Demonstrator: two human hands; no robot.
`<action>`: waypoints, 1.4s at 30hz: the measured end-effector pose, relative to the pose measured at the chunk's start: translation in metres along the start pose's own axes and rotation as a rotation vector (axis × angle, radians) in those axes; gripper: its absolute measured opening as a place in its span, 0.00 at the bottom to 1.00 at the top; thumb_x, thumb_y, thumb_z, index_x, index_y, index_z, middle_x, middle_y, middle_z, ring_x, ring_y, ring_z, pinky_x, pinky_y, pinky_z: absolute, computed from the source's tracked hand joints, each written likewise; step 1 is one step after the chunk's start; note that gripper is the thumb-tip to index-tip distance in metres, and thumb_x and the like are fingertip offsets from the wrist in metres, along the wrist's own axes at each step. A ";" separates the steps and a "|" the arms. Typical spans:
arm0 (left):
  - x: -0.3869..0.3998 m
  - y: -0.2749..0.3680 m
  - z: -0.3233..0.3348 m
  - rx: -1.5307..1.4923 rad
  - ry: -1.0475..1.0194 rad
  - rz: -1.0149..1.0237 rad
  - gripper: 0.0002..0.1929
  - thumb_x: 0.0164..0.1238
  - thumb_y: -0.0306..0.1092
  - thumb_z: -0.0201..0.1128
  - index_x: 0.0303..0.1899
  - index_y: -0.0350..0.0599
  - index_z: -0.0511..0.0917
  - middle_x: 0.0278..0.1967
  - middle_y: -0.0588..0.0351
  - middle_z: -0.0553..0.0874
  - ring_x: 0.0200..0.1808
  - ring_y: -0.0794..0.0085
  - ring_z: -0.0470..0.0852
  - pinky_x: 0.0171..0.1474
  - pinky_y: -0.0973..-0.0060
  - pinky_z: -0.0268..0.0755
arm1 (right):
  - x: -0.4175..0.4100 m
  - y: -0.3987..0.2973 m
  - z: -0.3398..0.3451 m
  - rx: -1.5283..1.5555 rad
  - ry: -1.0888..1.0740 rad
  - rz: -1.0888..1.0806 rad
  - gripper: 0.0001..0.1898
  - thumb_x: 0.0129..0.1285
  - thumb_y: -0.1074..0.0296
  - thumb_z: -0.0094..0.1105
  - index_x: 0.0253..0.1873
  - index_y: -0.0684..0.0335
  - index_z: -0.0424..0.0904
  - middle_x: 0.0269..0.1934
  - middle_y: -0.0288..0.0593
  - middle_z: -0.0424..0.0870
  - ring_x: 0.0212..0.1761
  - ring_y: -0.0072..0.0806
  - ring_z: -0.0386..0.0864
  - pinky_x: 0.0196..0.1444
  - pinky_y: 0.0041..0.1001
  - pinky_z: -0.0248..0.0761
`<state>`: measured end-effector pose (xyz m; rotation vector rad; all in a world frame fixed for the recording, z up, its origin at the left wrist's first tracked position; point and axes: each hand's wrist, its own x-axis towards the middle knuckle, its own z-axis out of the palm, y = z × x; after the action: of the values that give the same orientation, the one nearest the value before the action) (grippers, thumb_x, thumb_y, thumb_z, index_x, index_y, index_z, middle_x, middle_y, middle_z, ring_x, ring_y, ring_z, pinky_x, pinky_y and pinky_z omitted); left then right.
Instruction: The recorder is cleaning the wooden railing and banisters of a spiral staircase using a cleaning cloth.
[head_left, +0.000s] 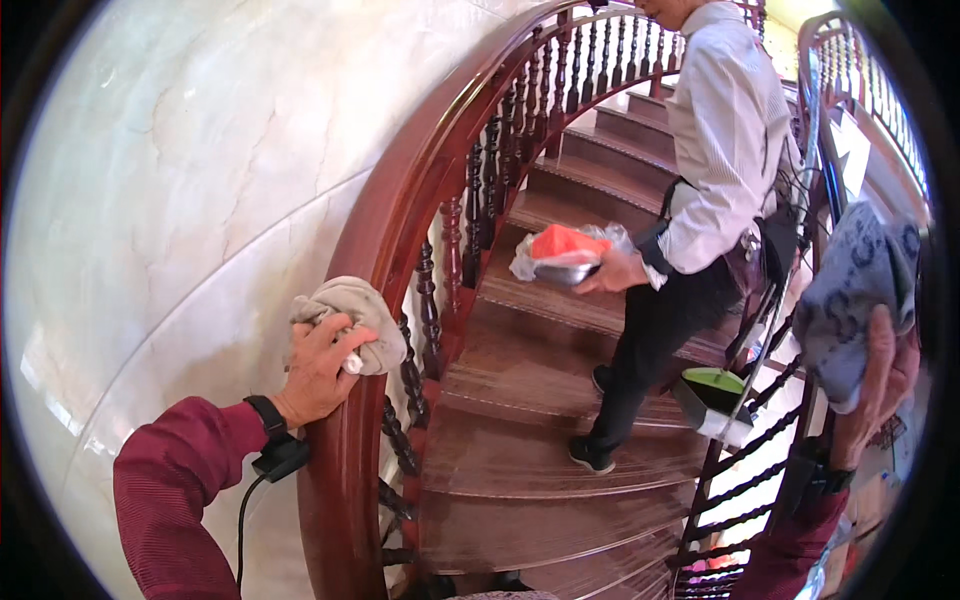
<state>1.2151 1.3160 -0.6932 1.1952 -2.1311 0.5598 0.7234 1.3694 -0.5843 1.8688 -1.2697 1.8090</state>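
Note:
My left hand (321, 369) grips a bunched beige cloth (375, 330) and presses it on the reddish-brown wooden handrail (360, 255) along the marble wall. Between my fingers shows a small white bit that I cannot make out. At the far right, my right hand (885, 375) holds a grey-blue cloth (855, 292) with a dark pattern. That cloth is up by the opposite railing; whether it touches the rail is hard to tell. A black device with a cable (281, 456) is strapped at my left wrist.
Curved wooden stairs (525, 442) rise ahead between turned balusters (427, 307). Another person (720, 150) stands sideways on them, holding a metal container (568, 273) with an orange-red item and clear plastic. Beside this person hangs a long-handled dustpan (712, 409) with a green inside.

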 end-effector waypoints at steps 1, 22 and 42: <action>-0.004 0.002 0.002 0.020 0.011 0.000 0.21 0.50 0.27 0.60 0.50 0.54 0.77 0.46 0.54 0.75 0.47 0.59 0.73 0.49 0.64 0.57 | -0.004 -0.001 -0.007 0.014 0.000 0.025 0.27 0.49 0.63 0.62 0.54 0.71 0.73 0.48 0.48 0.78 0.47 0.32 0.78 0.53 0.31 0.72; 0.004 -0.002 0.009 0.136 -0.133 -0.062 0.22 0.51 0.29 0.61 0.52 0.51 0.75 0.45 0.51 0.72 0.44 0.58 0.70 0.50 0.66 0.56 | -0.208 0.122 0.185 1.357 -0.013 1.102 0.31 0.59 0.63 0.56 0.66 0.67 0.61 0.57 0.47 0.74 0.56 0.36 0.74 0.60 0.32 0.66; -0.041 -0.012 0.002 -0.160 -0.172 -0.563 0.17 0.44 0.36 0.70 0.39 0.54 0.77 0.40 0.52 0.69 0.45 0.57 0.74 0.49 0.60 0.65 | -0.124 0.072 0.616 0.450 -0.391 0.029 0.39 0.51 0.65 0.66 0.66 0.67 0.54 0.58 0.61 0.60 0.59 0.56 0.63 0.63 0.41 0.58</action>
<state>1.2407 1.3337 -0.7225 1.7033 -1.8047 0.0367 1.1145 0.9471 -0.8473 2.5595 -1.0593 1.9295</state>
